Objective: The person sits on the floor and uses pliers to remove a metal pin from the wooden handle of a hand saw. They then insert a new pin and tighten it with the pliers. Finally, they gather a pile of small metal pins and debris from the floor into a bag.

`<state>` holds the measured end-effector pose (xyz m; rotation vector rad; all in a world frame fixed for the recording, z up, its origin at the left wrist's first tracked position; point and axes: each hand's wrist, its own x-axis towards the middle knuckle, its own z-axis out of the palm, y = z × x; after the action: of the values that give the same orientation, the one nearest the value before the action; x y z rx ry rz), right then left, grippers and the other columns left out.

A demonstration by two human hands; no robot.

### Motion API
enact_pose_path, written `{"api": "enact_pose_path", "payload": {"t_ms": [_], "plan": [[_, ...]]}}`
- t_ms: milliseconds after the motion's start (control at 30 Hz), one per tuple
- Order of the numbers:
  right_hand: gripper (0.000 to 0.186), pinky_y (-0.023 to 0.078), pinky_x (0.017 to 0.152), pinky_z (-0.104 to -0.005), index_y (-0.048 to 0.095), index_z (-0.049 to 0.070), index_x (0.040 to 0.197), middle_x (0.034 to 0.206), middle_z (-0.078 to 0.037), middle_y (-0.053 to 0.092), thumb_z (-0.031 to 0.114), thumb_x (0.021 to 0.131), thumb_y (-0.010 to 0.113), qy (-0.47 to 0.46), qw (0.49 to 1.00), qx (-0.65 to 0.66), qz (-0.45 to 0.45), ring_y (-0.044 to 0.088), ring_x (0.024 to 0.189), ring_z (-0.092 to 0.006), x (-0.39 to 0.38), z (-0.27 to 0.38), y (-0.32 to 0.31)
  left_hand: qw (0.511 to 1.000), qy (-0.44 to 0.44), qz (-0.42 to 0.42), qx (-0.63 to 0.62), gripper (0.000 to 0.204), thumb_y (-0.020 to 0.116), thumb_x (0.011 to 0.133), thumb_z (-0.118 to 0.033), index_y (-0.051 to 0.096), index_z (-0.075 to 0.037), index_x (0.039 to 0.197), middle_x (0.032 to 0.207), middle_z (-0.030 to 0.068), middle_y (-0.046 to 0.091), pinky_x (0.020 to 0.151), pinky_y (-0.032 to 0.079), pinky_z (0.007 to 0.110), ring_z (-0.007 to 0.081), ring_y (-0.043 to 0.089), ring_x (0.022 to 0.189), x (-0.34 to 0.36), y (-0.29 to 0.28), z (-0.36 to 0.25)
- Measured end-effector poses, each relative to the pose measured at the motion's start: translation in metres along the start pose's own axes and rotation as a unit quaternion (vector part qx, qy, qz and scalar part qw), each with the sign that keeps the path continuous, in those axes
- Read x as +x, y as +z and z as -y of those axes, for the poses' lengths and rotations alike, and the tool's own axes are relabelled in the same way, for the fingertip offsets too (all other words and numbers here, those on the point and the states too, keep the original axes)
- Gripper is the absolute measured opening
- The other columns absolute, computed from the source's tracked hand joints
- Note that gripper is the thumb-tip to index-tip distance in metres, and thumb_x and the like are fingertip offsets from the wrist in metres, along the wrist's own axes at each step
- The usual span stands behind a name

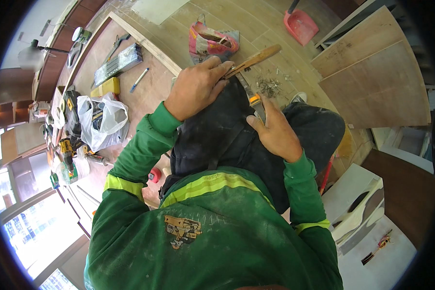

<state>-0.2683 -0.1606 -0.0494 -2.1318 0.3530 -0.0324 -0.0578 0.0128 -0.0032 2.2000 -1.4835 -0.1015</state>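
My left hand (198, 87) is closed on a light wooden piece (258, 54) above my dark-trousered knee, its long end pointing up to the right. My right hand (275, 128) grips a metal tool with an orange band (254, 100), whose narrow shaft (244, 83) reaches toward the wooden piece beside my left fingers. Whether the two touch is too small to tell. Small shavings or bits (269, 87) lie on the tiled floor past the tool.
A wood-edged board (150, 82) at left bears a white plastic bag (104, 121), a drill (66, 154), a marker (139, 79) and several tools. A pink bag (212, 41) and red dustpan (299, 26) lie on the floor; plywood panels (372, 82) stand at right.
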Motion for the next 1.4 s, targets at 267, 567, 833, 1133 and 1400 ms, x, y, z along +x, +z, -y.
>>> {"api": "enact_pose_path", "payload": {"t_ms": [267,567,833,1133,1400], "plan": [[0.053,0.049,0.100,-0.0566,0.049,-0.008,0.132,0.123,-0.036,0.061,0.031,0.103,0.072,0.023,0.999,-0.031,-0.031,0.061,0.119,-0.0541,0.007,-0.010,0.014,1.000,-0.016,0.011,0.009,0.045,0.073,0.097,-0.015,0.067,-0.005,0.141,0.109,0.0164,0.065,0.078,0.058,0.051,0.0420,0.070,0.091,0.004,0.005,0.001],[0.037,0.050,0.088,-0.0606,0.047,-0.002,0.118,0.106,-0.038,0.065,0.024,0.104,0.069,0.068,0.997,-0.023,0.005,0.063,0.105,-0.0593,0.022,-0.010,0.023,1.000,-0.017,-0.020,0.012,0.043,0.071,0.099,-0.016,0.067,-0.006,0.141,0.109,0.0157,0.065,0.077,0.058,0.050,0.0408,0.070,0.092,-0.003,0.019,0.013],[0.033,0.050,0.091,-0.0521,0.052,-0.003,0.121,0.105,-0.029,0.064,0.016,0.100,0.069,0.035,0.992,0.093,0.080,0.064,0.100,-0.0492,0.034,-0.026,0.026,0.999,-0.009,-0.047,-0.012,0.044,0.075,0.098,-0.015,0.068,-0.005,0.140,0.106,0.0154,0.065,0.076,0.058,0.049,0.0403,0.070,0.090,-0.014,0.027,0.034],[0.041,0.050,0.093,-0.0328,0.060,0.003,0.133,0.110,-0.003,0.062,0.016,0.097,0.074,0.141,0.907,0.316,0.239,0.060,0.101,-0.0153,0.048,-0.043,0.021,0.997,-0.012,-0.070,-0.022,0.044,0.076,0.097,-0.015,0.068,-0.007,0.140,0.105,0.0143,0.064,0.074,0.058,0.046,0.0378,0.070,0.089,-0.022,0.031,0.044],[0.058,0.047,0.110,-0.0350,0.055,0.001,0.150,0.127,-0.006,0.068,0.027,0.102,0.075,0.138,0.923,0.282,0.223,0.063,0.119,-0.0182,0.052,-0.002,0.008,0.991,-0.056,-0.108,0.057,0.040,0.077,0.098,-0.020,0.070,-0.010,0.136,0.109,0.0115,0.067,0.073,0.061,0.045,0.0347,0.073,0.093,-0.029,0.000,0.035]]}}
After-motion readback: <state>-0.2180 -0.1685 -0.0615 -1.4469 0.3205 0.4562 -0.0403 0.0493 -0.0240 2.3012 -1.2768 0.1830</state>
